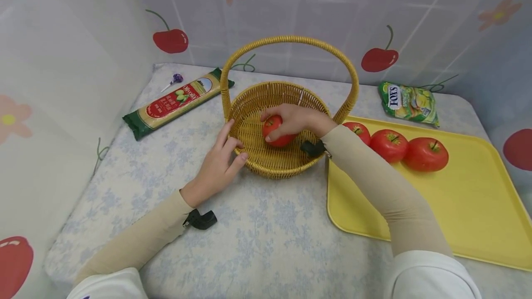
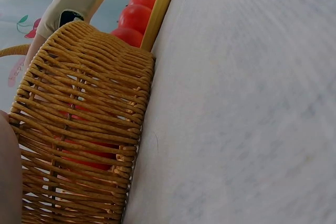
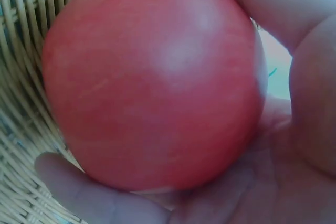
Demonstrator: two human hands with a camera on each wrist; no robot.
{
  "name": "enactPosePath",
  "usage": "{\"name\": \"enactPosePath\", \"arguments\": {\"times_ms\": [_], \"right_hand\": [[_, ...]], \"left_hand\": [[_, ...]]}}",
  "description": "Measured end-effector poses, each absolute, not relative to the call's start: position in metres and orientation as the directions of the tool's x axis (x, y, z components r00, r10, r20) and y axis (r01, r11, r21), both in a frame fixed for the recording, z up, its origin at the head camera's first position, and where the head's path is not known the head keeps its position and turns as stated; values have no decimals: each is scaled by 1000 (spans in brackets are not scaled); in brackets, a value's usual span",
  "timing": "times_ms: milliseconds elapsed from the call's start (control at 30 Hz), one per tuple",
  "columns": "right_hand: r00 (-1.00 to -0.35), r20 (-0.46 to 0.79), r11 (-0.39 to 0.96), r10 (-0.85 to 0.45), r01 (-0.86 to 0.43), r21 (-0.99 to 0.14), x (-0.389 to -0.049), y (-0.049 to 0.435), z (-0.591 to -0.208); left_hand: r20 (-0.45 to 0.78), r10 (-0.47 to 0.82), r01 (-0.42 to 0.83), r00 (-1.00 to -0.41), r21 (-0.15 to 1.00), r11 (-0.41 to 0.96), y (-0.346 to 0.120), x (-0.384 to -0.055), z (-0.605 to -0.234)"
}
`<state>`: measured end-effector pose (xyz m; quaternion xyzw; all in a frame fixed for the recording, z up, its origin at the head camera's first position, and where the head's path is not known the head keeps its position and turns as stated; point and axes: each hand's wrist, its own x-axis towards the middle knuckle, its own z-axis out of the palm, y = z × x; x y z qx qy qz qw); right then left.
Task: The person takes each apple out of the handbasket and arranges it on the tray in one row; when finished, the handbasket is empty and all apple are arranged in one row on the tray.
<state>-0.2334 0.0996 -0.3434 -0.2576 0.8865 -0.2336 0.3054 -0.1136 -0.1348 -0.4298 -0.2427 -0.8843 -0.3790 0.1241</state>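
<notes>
A round wicker basket (image 1: 274,170) with a tall arched handle stands in the middle of the table. Inside it, my right hand (image 1: 297,119) grips a red apple (image 1: 272,126), fingers and thumb around its sides. Close up in the right wrist view, the apple (image 3: 157,82) fills most of the picture, with the basket's weave (image 3: 21,119) behind. My left hand (image 1: 216,163) rests at the basket's left rim, its fingers loosely spread. Through the slats in the left wrist view, red shows inside the basket (image 2: 84,98).
A yellow tray (image 1: 469,197) lies to the right, bearing three red apples (image 1: 426,154) along its back left part. Behind it is a green FOX'S candy bag (image 1: 409,103). At the back left lie a spaghetti pack (image 1: 178,103) and a lollipop (image 1: 177,78).
</notes>
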Motion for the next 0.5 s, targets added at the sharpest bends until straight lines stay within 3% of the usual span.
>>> {"name": "enactPosePath", "arguments": {"times_ms": [133,500], "right_hand": [[-674,-424,750,-605,-305,-587,-234,101,-344],[-730,-354,746,-585,-314,-587,-232,100,-345]], "left_hand": [[394,335,517,-856,614,597,-135,-114,-430],[392,334,514,-857,618,595,-134,-113,-429]]}}
